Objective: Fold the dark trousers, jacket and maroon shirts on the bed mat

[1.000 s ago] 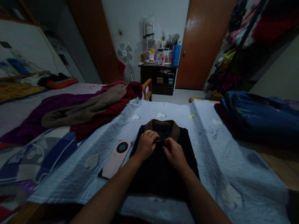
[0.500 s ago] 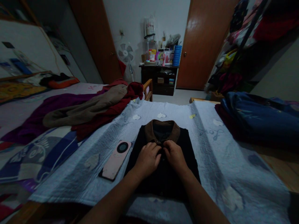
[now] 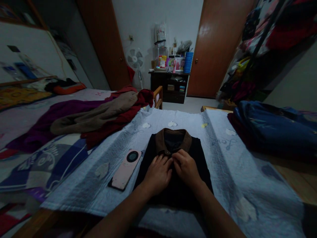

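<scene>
A dark folded shirt [image 3: 198, 165] with a brown collar [image 3: 160, 140] lies on the pale blue quilted cover, collar pointing away from me. My left hand [image 3: 159, 173] rests on the shirt front just below the collar, its fingers bent and close together against the cloth. Beside it, my right hand [image 3: 185, 165] pinches the front edge of the shirt near the collar opening. The fingertips of both hands nearly meet at the middle. To the left of the shirt lies a pink phone [image 3: 125, 170], its round black camera ring facing up.
Folded blue clothes [image 3: 272, 125] are stacked at the right. Purple, brown and red garments [image 3: 99, 115] spread over the bed at the left. Farther back stand a white fan [image 3: 135, 59], a dark cabinet [image 3: 160, 87] and a wooden door [image 3: 215, 49].
The left hand's fingers have flattened slightly on the cloth, and the right fingertips have moved a little toward the middle. The whole view has shifted slightly.
</scene>
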Tool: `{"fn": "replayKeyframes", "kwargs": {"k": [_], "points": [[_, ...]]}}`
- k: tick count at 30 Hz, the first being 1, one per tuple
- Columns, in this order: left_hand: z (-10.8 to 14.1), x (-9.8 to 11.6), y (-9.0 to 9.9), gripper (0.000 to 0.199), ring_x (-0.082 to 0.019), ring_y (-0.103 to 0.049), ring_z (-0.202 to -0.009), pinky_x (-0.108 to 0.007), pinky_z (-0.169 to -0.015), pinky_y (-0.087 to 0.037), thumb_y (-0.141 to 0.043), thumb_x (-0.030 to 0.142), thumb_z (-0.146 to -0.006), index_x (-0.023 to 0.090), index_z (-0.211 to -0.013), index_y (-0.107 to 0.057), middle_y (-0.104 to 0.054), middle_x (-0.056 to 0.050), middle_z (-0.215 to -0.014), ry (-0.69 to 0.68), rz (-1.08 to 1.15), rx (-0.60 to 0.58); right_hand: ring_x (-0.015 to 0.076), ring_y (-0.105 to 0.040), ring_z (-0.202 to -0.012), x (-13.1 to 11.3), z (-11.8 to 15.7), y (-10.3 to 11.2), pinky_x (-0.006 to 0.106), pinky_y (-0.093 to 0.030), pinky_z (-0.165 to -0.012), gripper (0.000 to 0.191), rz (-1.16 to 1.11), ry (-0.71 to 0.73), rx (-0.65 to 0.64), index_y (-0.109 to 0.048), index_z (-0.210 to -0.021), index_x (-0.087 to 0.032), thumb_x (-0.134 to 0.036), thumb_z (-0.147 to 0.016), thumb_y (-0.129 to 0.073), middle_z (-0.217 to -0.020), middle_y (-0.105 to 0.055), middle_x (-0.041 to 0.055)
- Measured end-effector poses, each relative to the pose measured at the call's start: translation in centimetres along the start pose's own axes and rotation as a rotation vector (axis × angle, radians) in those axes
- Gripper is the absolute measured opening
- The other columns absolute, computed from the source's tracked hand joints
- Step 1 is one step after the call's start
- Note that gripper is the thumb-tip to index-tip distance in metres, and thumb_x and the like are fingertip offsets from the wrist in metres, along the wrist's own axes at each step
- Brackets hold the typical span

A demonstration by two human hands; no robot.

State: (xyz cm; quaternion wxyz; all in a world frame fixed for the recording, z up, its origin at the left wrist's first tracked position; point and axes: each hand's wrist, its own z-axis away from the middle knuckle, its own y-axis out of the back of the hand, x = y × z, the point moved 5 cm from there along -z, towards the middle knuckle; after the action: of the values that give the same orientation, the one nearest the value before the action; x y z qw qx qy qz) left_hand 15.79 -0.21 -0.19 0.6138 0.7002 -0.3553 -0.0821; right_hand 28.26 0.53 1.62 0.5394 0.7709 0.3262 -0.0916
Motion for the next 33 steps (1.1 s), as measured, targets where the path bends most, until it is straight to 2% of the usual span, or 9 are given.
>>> {"fn": "replayKeyframes", "kwargs": {"k": [5, 11, 14, 16, 19, 22, 25, 29, 33], "points": [[1.1, -0.9, 0.1, 0.036, -0.020, -0.050, -0.124, -0.041, -0.110, -0.036, -0.046, 0.016, -0.089, 0.020, -0.123, -0.056, -0.060, -0.007, -0.129, -0.032, 0.130, 0.073, 0.0193, -0.055, -0.089, -0.7, 0.7, -0.4, 0.030, -0.047, -0.078, 0.022, 0.022, 0.054, -0.085, -0.067, -0.095, -0.022, -0.011, -0.086, -0.050, -0.091, -0.061, 0.0054], [2.2, -2.9, 0.3, 0.049, -0.030, -0.042, -0.132, -0.052, -0.111, -0.031, -0.052, 0.040, -0.090, 0.013, -0.131, -0.050, -0.052, -0.016, -0.138, 0.123, -0.102, 0.137, 0.0190, -0.056, -0.089, 0.0, 0.9, -0.6, 0.031, -0.048, -0.080, 0.024, 0.012, 0.034, -0.082, -0.068, -0.096, -0.021, -0.009, -0.086, -0.050, -0.093, -0.062, 0.0059], [2.3, -2.8, 0.6, 0.046, -0.031, -0.044, -0.130, -0.053, -0.109, -0.033, -0.051, 0.040, -0.090, 0.013, -0.127, -0.054, -0.055, -0.016, -0.135, 0.140, -0.134, 0.138, 0.0193, -0.058, -0.092, -0.2, 1.4, -0.1, 0.033, -0.048, -0.084, 0.023, -0.021, 0.047, -0.080, -0.067, -0.095, -0.020, -0.009, -0.086, -0.049, -0.096, -0.064, 0.0064], [2.3, -2.2, 0.8, 0.035, -0.029, -0.050, -0.124, -0.050, -0.107, -0.037, -0.049, 0.032, -0.092, 0.014, -0.121, -0.058, -0.059, -0.014, -0.129, 0.105, -0.101, 0.129, 0.0185, -0.058, -0.093, -0.2, 2.0, 0.5, 0.032, -0.048, -0.086, 0.023, -0.081, 0.052, -0.031, -0.066, -0.096, -0.020, -0.009, -0.086, -0.047, -0.099, -0.065, 0.0065], [2.5, -0.9, 0.8, 0.033, -0.022, -0.053, -0.122, -0.043, -0.107, -0.039, -0.042, 0.019, -0.093, 0.017, -0.122, -0.058, -0.061, -0.010, -0.128, -0.022, 0.016, 0.087, 0.0181, -0.060, -0.093, 0.9, 3.1, 1.7, 0.032, -0.049, -0.086, 0.025, -0.116, -0.029, 0.155, -0.064, -0.097, -0.019, -0.011, -0.088, -0.042, -0.097, -0.064, 0.0075], [2.9, 0.5, 0.4, 0.044, -0.022, -0.040, -0.135, -0.045, -0.112, -0.033, -0.046, 0.028, -0.094, 0.023, -0.137, -0.045, -0.049, -0.006, -0.143, -0.139, 0.088, -0.025, 0.0209, -0.059, -0.102, 2.8, 4.3, 2.1, 0.036, -0.047, -0.093, 0.030, 0.018, -0.173, 0.238, -0.063, -0.104, -0.015, -0.013, -0.090, -0.037, -0.107, -0.064, 0.0122], [3.1, 1.0, 0.2, 0.057, -0.025, -0.029, -0.141, -0.050, -0.114, -0.027, -0.049, 0.044, -0.092, 0.031, -0.145, -0.033, -0.034, -0.003, -0.153, -0.145, 0.070, -0.150, 0.0254, -0.048, -0.126, 4.3, 5.3, 1.2, 0.045, -0.036, -0.106, 0.037, 0.203, -0.262, 0.081, -0.058, -0.121, -0.011, -0.019, -0.092, -0.036, -0.132, -0.056, 0.0156], [2.8, 1.4, 0.6, 0.056, -0.025, -0.028, -0.141, -0.049, -0.114, -0.025, -0.046, 0.050, -0.092, 0.032, -0.144, -0.036, -0.035, -0.003, -0.153, -0.108, 0.042, -0.238, 0.0271, -0.027, -0.141, 5.9, 6.2, 0.8, 0.054, -0.024, -0.111, 0.050, 0.333, -0.350, -0.175, -0.043, -0.140, -0.018, -0.039, -0.096, -0.037, -0.151, -0.037, 0.0090], [2.4, 2.1, 0.9, 0.053, -0.027, -0.031, -0.140, -0.050, -0.113, -0.026, -0.050, 0.044, -0.091, 0.031, -0.141, -0.041, -0.039, -0.006, -0.151, -0.105, -0.002, -0.235, 0.0320, -0.020, -0.143, 7.4, 6.3, 1.8, 0.061, -0.019, -0.110, 0.060, 0.383, -0.471, -0.242, -0.037, -0.145, -0.020, -0.051, -0.094, -0.034, -0.155, -0.027, 0.0080]]}}
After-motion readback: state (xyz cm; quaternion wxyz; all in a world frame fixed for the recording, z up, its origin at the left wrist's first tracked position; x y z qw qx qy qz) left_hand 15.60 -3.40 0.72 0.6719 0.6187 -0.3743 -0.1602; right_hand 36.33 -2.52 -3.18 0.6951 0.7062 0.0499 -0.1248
